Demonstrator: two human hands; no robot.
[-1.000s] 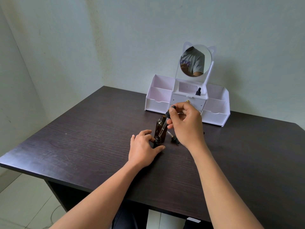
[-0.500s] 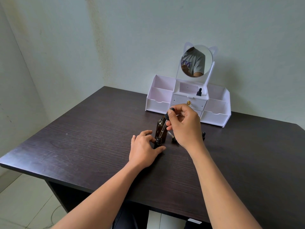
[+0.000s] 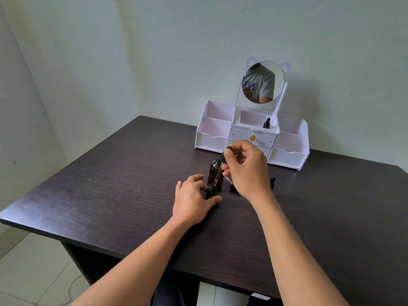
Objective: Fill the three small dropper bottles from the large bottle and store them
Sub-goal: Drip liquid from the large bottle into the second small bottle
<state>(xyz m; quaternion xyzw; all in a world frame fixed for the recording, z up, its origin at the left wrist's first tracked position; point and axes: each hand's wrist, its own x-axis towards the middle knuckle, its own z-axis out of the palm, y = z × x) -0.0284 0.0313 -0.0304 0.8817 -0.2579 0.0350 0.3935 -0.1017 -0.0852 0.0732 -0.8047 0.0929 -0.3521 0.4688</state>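
Lowered slightly, right hand [image 3: 247, 171] pinches the slim glass dropper [image 3: 218, 171] — left hand [image 3: 192, 202] clamped round the small dark bottle [image 3: 211, 191].

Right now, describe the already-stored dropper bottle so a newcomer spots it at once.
Find the white organizer at the back of the dark table, topped by a cat-eared mirror. Below the mirror, in the top centre tray, stands a small dark dropper bottle. It is the only bottle in the organizer; the rest stand on the table itself.
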